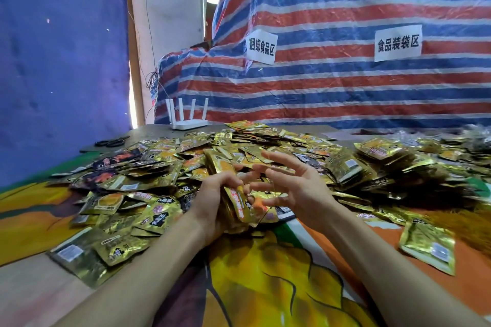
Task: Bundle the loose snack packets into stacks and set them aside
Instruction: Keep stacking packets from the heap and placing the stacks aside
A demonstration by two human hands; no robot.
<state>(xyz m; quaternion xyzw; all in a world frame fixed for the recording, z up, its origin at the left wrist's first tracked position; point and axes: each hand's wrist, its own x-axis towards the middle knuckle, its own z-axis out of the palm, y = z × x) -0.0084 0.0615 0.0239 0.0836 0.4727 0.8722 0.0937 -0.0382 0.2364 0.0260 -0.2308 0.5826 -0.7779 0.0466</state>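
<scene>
A big heap of loose gold foil snack packets point(239, 146) covers the middle of the table. My left hand point(212, 202) grips a stack of gold packets point(239, 204), held on edge in front of the heap. My right hand point(295, 188) hovers just right of that stack with its fingers spread wide; a thin elastic band seems stretched over the fingers, but blur hides it. Bundled stacks of packets point(345, 167) lie to the right. A few black packets point(117, 158) sit at the heap's left edge.
A colourful printed cloth point(265, 273) covers the table's near part. A single packet point(427, 247) lies at the right. A white router point(187, 119) and black scissors point(111, 142) stand at the back left. A striped tarpaulin point(345, 87) with two paper signs rises behind.
</scene>
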